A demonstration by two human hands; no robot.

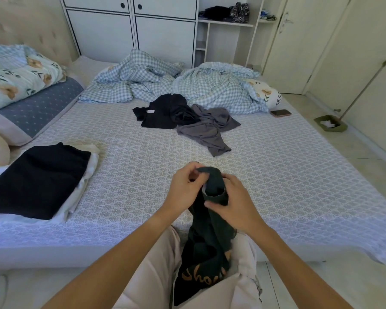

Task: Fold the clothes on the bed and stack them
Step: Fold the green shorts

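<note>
Both hands hold a dark green garment (207, 237) with gold lettering, which hangs down over the bed's near edge between my legs. My left hand (183, 190) pinches its top edge; my right hand (234, 204) grips the bunched fabric just beside it. Farther back on the bed (276, 175) lie a crumpled black garment (163, 112) and a grey garment (210, 128), touching each other. At the left stands a stack (38, 181) of folded clothes, a black piece on top of white ones.
A rumpled blue-checked duvet (187, 83) fills the far side of the bed. A phone (280, 112) lies near the right edge. Pillows and a floral quilt (16, 74) sit at the left. A dustpan with its long handle (330, 123) stands on the floor at the right.
</note>
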